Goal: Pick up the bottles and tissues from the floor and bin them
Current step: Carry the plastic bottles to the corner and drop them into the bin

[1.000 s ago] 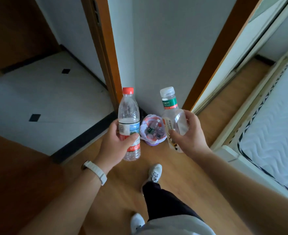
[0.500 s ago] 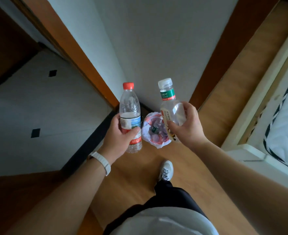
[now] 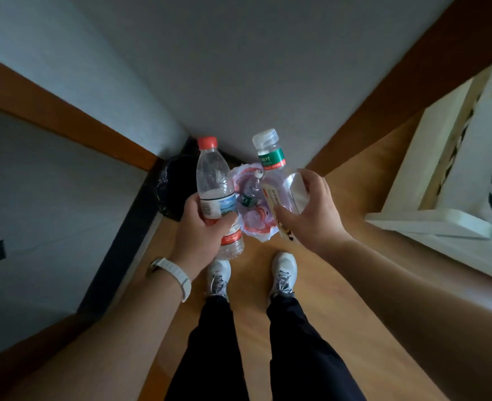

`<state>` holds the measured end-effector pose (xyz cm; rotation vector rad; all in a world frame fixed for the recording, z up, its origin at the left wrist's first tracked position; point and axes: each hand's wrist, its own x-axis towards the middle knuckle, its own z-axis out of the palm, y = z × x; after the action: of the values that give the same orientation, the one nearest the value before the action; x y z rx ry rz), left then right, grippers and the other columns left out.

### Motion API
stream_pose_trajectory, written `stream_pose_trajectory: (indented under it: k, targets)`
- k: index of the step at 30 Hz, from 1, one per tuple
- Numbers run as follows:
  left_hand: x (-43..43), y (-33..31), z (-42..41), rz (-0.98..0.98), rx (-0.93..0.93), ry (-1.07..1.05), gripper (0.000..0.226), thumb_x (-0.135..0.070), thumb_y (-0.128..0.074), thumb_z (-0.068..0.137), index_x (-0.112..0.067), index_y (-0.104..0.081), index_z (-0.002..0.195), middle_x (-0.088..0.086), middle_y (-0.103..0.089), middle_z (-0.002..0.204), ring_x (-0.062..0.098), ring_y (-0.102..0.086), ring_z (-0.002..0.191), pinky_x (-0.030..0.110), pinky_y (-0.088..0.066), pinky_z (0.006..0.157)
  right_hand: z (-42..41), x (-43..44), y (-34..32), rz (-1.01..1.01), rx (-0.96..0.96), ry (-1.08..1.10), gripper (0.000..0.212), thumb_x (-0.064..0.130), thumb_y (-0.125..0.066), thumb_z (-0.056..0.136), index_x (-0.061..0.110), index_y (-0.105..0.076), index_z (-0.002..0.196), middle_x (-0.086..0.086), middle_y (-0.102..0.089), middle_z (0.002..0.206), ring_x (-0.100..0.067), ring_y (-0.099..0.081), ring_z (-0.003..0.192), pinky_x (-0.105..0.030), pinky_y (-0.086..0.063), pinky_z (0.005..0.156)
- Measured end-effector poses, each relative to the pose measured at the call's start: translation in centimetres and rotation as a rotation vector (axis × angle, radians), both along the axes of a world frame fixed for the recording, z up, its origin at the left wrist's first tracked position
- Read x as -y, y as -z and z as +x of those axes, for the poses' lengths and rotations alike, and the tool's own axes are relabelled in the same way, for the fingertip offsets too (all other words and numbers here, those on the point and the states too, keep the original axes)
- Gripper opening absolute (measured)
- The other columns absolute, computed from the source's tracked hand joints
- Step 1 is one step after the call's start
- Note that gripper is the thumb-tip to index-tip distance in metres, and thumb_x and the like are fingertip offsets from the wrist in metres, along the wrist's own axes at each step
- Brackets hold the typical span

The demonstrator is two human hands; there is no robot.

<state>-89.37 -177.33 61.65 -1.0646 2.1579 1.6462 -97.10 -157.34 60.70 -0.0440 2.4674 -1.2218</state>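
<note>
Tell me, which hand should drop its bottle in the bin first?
Probably the right hand. Its clear white-capped plastic bottle overlaps the open white-lined bin; the left hand's clear red-capped plastic bottle sits beside the rim.

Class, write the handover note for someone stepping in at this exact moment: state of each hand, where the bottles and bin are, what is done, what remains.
Left hand: closed around the red-capped bottle, held upright.
Right hand: closed around the clear-capped bottle with the green neck band, tilted slightly.
Bin: small, with a pale liner, on the wooden floor in the wall corner, just ahead of the shoes, below and between the two bottles. It already holds bottles.
Done: both bottles are lifted and carried to the bin.
Left: drop both in. No tissues are visible in this view, so check the floor for them.
</note>
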Motion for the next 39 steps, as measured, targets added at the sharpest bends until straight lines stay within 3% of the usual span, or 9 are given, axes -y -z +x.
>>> stream_pose_trajectory:
  k: [7,15,20,22,27,29,33,36,39]
  targets:
    - [2.5,14.8,-2.0,-0.016,0.086,0.063,0.047,-0.029,-0.08,0.078,-0.03,-0.05,0.114,-0.014,-0.065,0.102,0.002,-0.065,0.09,0.033,-0.056,0.082,-0.2,1.0,12.4,0.065,0.045,0.12,0.068,0.037,-0.076,0.071,0.021,-0.045,0.129,0.008,-0.049,0.118,0.0,-0.045,0.097,-0.005,-0.035,0.073]
    - [2.7,31.0,-5.9,-0.128,-0.033,0.288,0.072,-0.028,-0.081,0.077,-0.019,-0.041,0.135,-0.012,-0.059,0.116,-0.005,-0.06,0.099,0.001,-0.044,0.073,-0.8,3.6,28.5,0.031,0.084,0.223,0.064,0.034,-0.077,0.074,0.022,-0.045,0.128,0.003,-0.055,0.122,-0.01,-0.053,0.107,-0.027,-0.05,0.086]
    - [2.5,38.7,-7.7,-0.167,-0.097,0.334,0.07,-0.04,-0.081,0.071,-0.023,-0.04,0.126,-0.001,-0.056,0.127,0.006,-0.059,0.108,0.018,-0.051,0.089,-1.0,4.7,36.1,0.019,0.067,0.252,0.062,0.036,-0.078,0.073,0.024,-0.046,0.125,0.011,-0.054,0.117,-0.006,-0.053,0.106,-0.031,-0.05,0.089]
    - [2.3,40.2,-7.6,-0.153,-0.085,0.36,0.064,-0.035,-0.081,0.074,-0.028,-0.037,0.12,-0.006,-0.056,0.121,0.002,-0.06,0.104,0.013,-0.05,0.084,-0.8,4.5,38.1,0.037,0.064,0.249,0.067,0.039,-0.077,0.074,0.022,-0.044,0.13,0.009,-0.054,0.123,-0.008,-0.052,0.112,-0.031,-0.048,0.092]
    - [2.9,39.9,-6.3,-0.197,-0.113,0.367,0.052,-0.027,-0.077,0.081,-0.029,-0.039,0.117,-0.02,-0.053,0.107,-0.02,-0.053,0.093,0.001,-0.042,0.077,0.5,2.9,38.1,0.173,0.061,0.133,0.069,0.03,-0.071,0.08,0.018,-0.039,0.14,0.0,-0.044,0.139,-0.005,-0.044,0.113,-0.021,-0.037,0.086]
    - [3.4,38.3,-5.5,-0.24,-0.104,0.415,0.044,-0.027,-0.073,0.085,-0.029,-0.042,0.116,-0.026,-0.048,0.104,-0.026,-0.047,0.09,-0.005,-0.033,0.076,0.9,2.3,36.8,0.223,0.039,0.049,0.065,0.028,-0.068,0.081,0.015,-0.042,0.139,-0.003,-0.044,0.139,-0.015,-0.046,0.119,-0.024,-0.039,0.089]
    - [4.8,33.4,-4.6,-0.304,-0.136,0.563,0.042,-0.028,-0.069,0.087,-0.017,-0.054,0.126,-0.013,-0.048,0.114,-0.005,-0.045,0.104,0.001,-0.031,0.086,1.2,1.8,32.6,0.321,0.01,-0.117,0.058,0.03,-0.065,0.083,0.012,-0.046,0.135,-0.008,-0.045,0.139,-0.03,-0.049,0.12,-0.046,-0.047,0.095]
    - [6.0,29.0,-4.7,-0.338,-0.203,0.669,0.044,-0.028,-0.066,0.089,-0.009,-0.056,0.127,-0.001,-0.054,0.121,0.012,-0.05,0.113,0.021,-0.039,0.097,0.8,2.4,27.8,0.351,-0.051,-0.158,0.054,0.029,-0.066,0.084,0.011,-0.05,0.132,-0.01,-0.049,0.136,-0.033,-0.05,0.12,-0.048,-0.047,0.095]
    - [6.9,24.4,-5.0,-0.361,-0.265,0.765,0.047,-0.033,-0.061,0.089,-0.008,-0.055,0.128,0.005,-0.054,0.13,0.01,-0.047,0.119,0.024,-0.038,0.101,0.4,3.3,23.0,0.38,-0.099,-0.177,0.051,0.03,-0.065,0.085,0.012,-0.052,0.131,-0.009,-0.051,0.134,-0.032,-0.049,0.121,-0.046,-0.045,0.097]
